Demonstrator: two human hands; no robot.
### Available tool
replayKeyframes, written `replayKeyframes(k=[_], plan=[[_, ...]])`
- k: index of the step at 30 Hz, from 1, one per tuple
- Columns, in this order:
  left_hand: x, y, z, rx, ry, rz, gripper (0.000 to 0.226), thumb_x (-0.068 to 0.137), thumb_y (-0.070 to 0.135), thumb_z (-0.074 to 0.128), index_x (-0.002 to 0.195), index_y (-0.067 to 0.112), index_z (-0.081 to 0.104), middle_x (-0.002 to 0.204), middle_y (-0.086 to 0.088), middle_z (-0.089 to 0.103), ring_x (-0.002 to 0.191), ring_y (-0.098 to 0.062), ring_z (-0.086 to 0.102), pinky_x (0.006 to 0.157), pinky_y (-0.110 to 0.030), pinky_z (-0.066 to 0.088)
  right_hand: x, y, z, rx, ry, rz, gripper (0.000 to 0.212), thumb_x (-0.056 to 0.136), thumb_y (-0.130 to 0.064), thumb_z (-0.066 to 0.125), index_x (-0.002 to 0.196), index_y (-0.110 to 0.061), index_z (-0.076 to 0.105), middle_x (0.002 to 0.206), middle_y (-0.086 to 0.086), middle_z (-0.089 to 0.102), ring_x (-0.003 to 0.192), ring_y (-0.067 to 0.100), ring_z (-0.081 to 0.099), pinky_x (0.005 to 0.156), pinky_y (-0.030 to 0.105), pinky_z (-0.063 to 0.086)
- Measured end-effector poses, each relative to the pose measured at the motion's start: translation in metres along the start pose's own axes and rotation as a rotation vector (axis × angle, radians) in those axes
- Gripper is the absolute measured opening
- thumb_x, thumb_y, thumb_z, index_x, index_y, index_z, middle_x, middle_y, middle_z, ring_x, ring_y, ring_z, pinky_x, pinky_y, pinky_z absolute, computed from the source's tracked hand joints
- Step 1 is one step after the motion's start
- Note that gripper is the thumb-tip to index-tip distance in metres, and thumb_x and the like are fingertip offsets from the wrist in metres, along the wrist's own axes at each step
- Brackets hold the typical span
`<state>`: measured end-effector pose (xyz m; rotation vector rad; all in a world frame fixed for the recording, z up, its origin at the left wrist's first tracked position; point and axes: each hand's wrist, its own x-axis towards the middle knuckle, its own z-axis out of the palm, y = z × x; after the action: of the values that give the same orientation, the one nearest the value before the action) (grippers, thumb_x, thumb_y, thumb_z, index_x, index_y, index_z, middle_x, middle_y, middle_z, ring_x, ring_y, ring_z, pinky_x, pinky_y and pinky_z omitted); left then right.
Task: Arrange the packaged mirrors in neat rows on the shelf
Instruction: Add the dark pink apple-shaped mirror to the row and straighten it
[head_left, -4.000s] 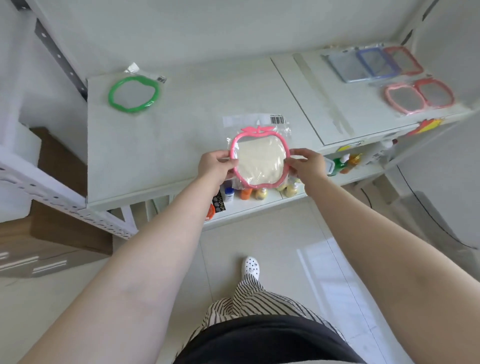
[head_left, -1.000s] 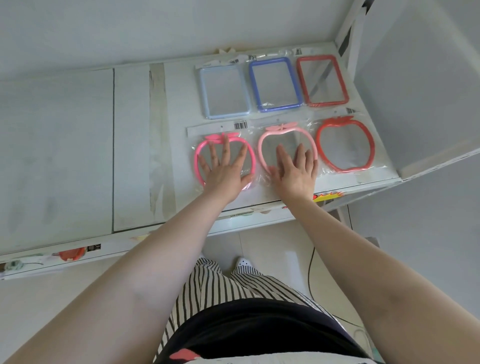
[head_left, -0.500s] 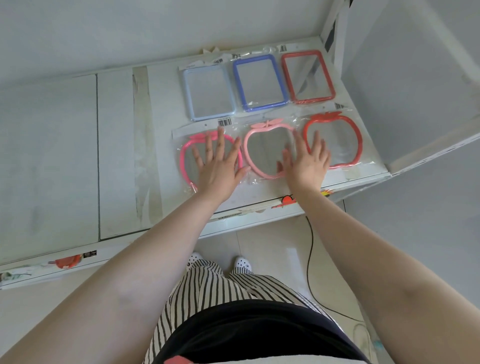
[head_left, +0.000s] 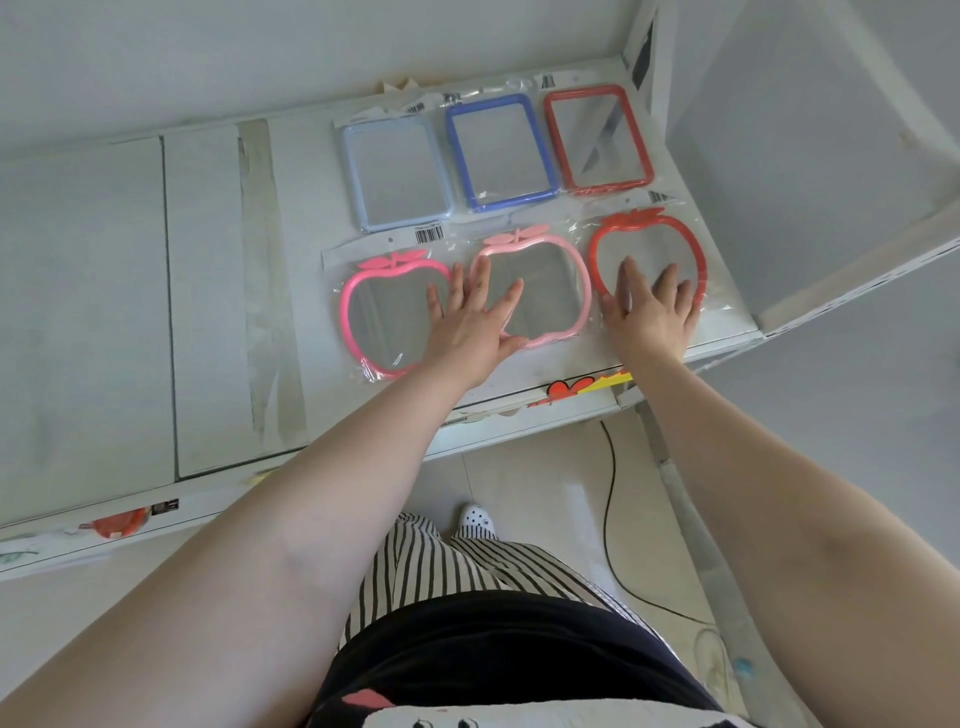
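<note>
So from my remote seat, the white shelf board (head_left: 208, 260) had six packaged mirrors sitting in its far right corner, two rows of three. The back row along the far edge was rectangular ones in clear plastic bags: a light blue framed rectangular mirror (head_left: 395, 174), a dark blue framed rectangular mirror (head_left: 501, 153) and a red framed rectangular mirror (head_left: 597, 137), side by side and nearly touching. The front row near the front edge was apple-shaped: a hot pink apple-shaped mirror (head_left: 384, 317), a pale pink apple-shaped mirror (head_left: 540, 291) and a red apple-shaped mirror (head_left: 647, 249) closest to the right edge.

The left hand (head_left: 470, 325) lay flat with fingers spread and straight, straddling the spot where the hot pink and pale pink mirrors met, thumb down on the pale pink one's lower rim. The right hand (head_left: 649, 312) was also flat and spread, pressing on the lower part of the red apple mirror. Neither hand was gripping anything, just palms down on the packaging.

Below the shelf I could see a black cable (head_left: 608, 499) on the tiled floor and one white clog (head_left: 478, 517)
</note>
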<state>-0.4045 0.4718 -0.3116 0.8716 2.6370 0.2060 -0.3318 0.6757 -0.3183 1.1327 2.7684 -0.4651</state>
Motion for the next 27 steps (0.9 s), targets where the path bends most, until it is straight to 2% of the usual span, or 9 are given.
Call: replayKeyframes(k=[5, 8, 12, 15, 17, 20, 24, 27], plan=[[0.0, 0.0, -0.002, 0.008, 0.017, 0.001, 0.068, 0.092, 0.054, 0.042, 0.15, 0.037, 0.01, 0.16, -0.009, -0.014, 0.147, -0.037, -0.015, 0.116, -0.06, -0.004, -0.001, 0.0, -0.002, 0.019, 0.026, -0.01, 0.053, 0.095, -0.058, 0.034, 0.144, -0.043, 0.026, 0.162, 0.012, 0.004, 0.149, 0.035, -0.001, 0.121, 0.049, -0.002], [-0.003, 0.0, -0.008, -0.007, 0.093, 0.024, 0.062, 0.093, 0.048, 0.044, 0.148, 0.032, 0.022, 0.161, -0.01, -0.002, 0.149, -0.034, -0.005, 0.118, -0.056, 0.0, -0.005, -0.005, -0.004, 0.062, 0.077, -0.009, 0.054, 0.095, -0.055, 0.038, 0.146, -0.041, 0.027, 0.162, 0.011, 0.006, 0.149, 0.034, 0.002, 0.121, 0.047, 0.0], [-0.008, -0.006, -0.017, -0.051, 0.233, 0.037, 0.052, 0.094, 0.038, 0.048, 0.142, 0.022, 0.039, 0.159, -0.008, 0.021, 0.146, -0.03, 0.018, 0.119, -0.05, 0.012, -0.015, -0.027, -0.005, 0.137, 0.161, -0.073, 0.05, 0.096, -0.041, 0.044, 0.144, -0.031, 0.036, 0.156, 0.012, 0.027, 0.143, 0.033, 0.02, 0.116, 0.046, 0.018], [-0.022, -0.018, -0.026, -0.126, 0.334, 0.035, 0.043, 0.09, 0.026, 0.054, 0.132, 0.017, 0.051, 0.139, -0.006, 0.051, 0.128, -0.029, 0.046, 0.108, -0.04, 0.032, -0.032, -0.054, -0.005, 0.213, 0.166, -0.193, 0.047, 0.091, -0.029, 0.052, 0.137, -0.021, 0.046, 0.141, 0.011, 0.045, 0.129, 0.032, 0.039, 0.104, 0.044, 0.034], [-0.035, -0.033, -0.033, -0.19, 0.378, -0.001, 0.04, 0.086, 0.02, 0.056, 0.126, 0.017, 0.057, 0.125, -0.006, 0.061, 0.115, -0.028, 0.056, 0.098, -0.038, 0.041, -0.046, -0.077, -0.003, 0.288, 0.094, -0.306, 0.045, 0.088, -0.023, 0.056, 0.132, -0.017, 0.051, 0.135, 0.011, 0.05, 0.12, 0.032, 0.048, 0.097, 0.041, 0.041], [-0.063, -0.063, -0.043, -0.232, 0.418, -0.113, 0.041, 0.085, 0.019, 0.056, 0.126, 0.019, 0.057, 0.129, -0.005, 0.059, 0.115, -0.028, 0.057, 0.097, -0.037, 0.045, -0.072, -0.115, 0.007, 0.31, -0.008, -0.499, 0.042, 0.086, -0.022, 0.06, 0.128, -0.018, 0.056, 0.125, 0.01, 0.056, 0.111, 0.032, 0.055, 0.088, 0.039, 0.048], [-0.114, -0.113, -0.048, -0.304, 0.439, -0.272, 0.037, 0.086, 0.017, 0.053, 0.123, 0.019, 0.06, 0.119, -0.006, 0.062, 0.111, -0.026, 0.059, 0.087, -0.037, 0.05, -0.113, -0.169, 0.022, 0.27, -0.078, -0.687, 0.043, 0.083, -0.021, 0.065, 0.125, -0.018, 0.059, 0.129, 0.005, 0.057, 0.115, 0.025, 0.055, 0.085, 0.035, 0.049], [-0.164, -0.158, -0.046, -0.39, 0.479, -0.381, 0.035, 0.086, 0.016, 0.054, 0.12, 0.022, 0.06, 0.117, 0.001, 0.065, 0.11, -0.018, 0.061, 0.087, -0.034, 0.051, -0.15, -0.208, 0.037, 0.205, -0.114, -0.798, 0.042, 0.085, -0.022, 0.063, 0.126, -0.02, 0.058, 0.125, 0.005, 0.059, 0.118, 0.025, 0.053, 0.083, 0.034, 0.048]])
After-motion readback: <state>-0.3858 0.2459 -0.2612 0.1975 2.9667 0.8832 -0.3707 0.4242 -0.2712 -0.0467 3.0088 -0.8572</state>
